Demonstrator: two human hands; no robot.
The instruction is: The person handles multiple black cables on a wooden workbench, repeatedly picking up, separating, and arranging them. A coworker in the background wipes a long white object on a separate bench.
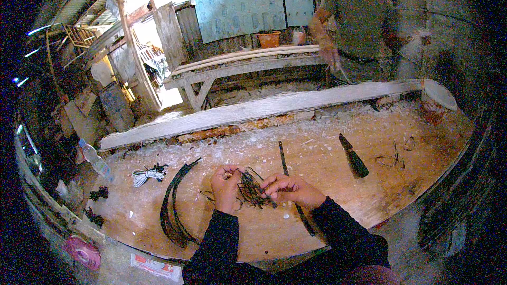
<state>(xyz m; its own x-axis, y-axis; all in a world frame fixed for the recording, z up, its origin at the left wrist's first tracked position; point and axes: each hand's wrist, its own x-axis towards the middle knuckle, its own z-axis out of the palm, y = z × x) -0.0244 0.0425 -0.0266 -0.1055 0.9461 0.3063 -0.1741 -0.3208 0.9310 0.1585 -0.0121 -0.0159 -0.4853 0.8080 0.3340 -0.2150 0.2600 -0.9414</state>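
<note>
Left hand [226, 182] and right hand [296, 190] pinch a loose tangle of thin dark strips [251, 189] between them, over brown wooden tabletop [401, 198]. From it, curved flat black strips [167, 208] at 9 o'clock, dark tapered cone [355, 158] between 2 and 3

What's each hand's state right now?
Left hand: closed, pinching at the dark strips.
Right hand: closed, fingertips pinching at the same bundle.

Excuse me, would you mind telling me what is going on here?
A person's left hand and right hand are at a loose bunch of thin dark strips over the wooden tabletop; their exact grip is unclear. Curved dark strips lie to the left. Another person stands beyond the table.
</note>
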